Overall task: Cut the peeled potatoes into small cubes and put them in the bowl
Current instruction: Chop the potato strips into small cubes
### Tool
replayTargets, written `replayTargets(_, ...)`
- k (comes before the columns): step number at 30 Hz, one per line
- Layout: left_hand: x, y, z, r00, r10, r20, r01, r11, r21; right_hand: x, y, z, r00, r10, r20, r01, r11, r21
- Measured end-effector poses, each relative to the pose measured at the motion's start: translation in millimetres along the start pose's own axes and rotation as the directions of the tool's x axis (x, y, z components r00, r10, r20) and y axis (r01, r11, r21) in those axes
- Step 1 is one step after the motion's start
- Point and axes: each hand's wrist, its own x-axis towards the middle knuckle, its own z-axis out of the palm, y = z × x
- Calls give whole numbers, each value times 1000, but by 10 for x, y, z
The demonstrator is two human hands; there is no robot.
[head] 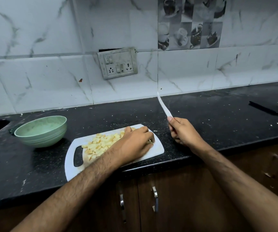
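Nearest: two dark cabinet doors point(151, 206) below the desk point(34, 173), each w/ one metal handle; the desk's front edge runs diagonally across the view. One white cutting board point(156, 150) is laid at that front edge, its near corner slightly overhanging; one handle slot at its left end. Potato cubes point(99, 145) are heaped on the board's middle, too many to count. The left hand point(134, 144) is laid over the board's right part, fingers curled down at the cubes' right side; whether anything is pinched cannot be told. Bare black desk lies right of the board. The right hand point(183, 131) is held above that area, its grip wrapped round the handle of one white knife point(163, 106), blade pointed up and away. One green bowl point(41, 131) stands left of the board, apart from it, near a sink edge at far left. Far right: one flat dark object point(270, 108). At the back, marble-pattern wall tiles w/ one switch/socket plate point(118, 63).
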Motion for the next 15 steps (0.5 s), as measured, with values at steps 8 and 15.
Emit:
replayTargets(8, 121, 25, -31, 995, -95, -16, 93, 988, -123, -16, 55, 7, 999, -30, 25, 31, 999, -33)
replayTargets(15, 112, -27, -91, 996, -6, -84, -9, 985, -172, -19, 61, 2, 999, -37, 25, 38, 998, -48)
